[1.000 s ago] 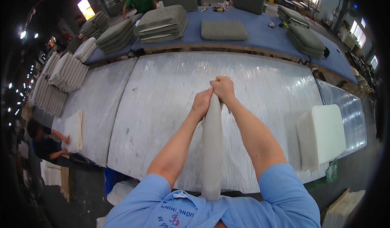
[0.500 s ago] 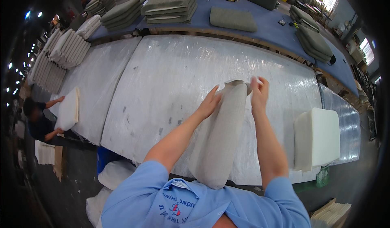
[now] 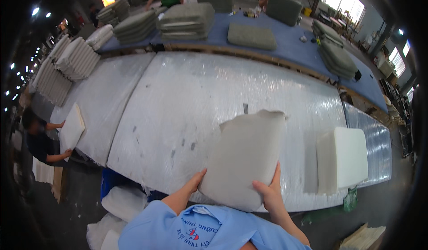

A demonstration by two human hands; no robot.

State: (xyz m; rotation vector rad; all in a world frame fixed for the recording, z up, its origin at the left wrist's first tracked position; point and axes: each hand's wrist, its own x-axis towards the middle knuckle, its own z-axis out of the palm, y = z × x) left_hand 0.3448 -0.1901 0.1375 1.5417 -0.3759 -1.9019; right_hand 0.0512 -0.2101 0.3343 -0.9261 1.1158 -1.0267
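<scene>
A cushion (image 3: 245, 161) in a pale grey fabric cover lies tilted in front of me, its near end close to my shirt. Loose, wavy fabric edges stick out at its far end. My left hand (image 3: 195, 181) grips the near left edge, its fingertips partly hidden by the cushion. On the near right side my right hand (image 3: 270, 191) holds the cushion, thumb on the top face and fingers along the side. Beneath it spreads a wide work table (image 3: 178, 103) wrapped in clear plastic film.
White foam pads (image 3: 345, 158) are stacked at the right. Behind runs a blue table (image 3: 290, 43) with stacks of grey-green cushions (image 3: 186, 20). At the left a co-worker (image 3: 40, 136) handles a white pad (image 3: 72, 127). White cushion stacks (image 3: 76, 58) stand farther back; other people work beyond.
The cushion has turned from its narrow side to show its broad face. Both my hands have come from its far end to the near sides. The co-worker's pad has tilted and shifted slightly.
</scene>
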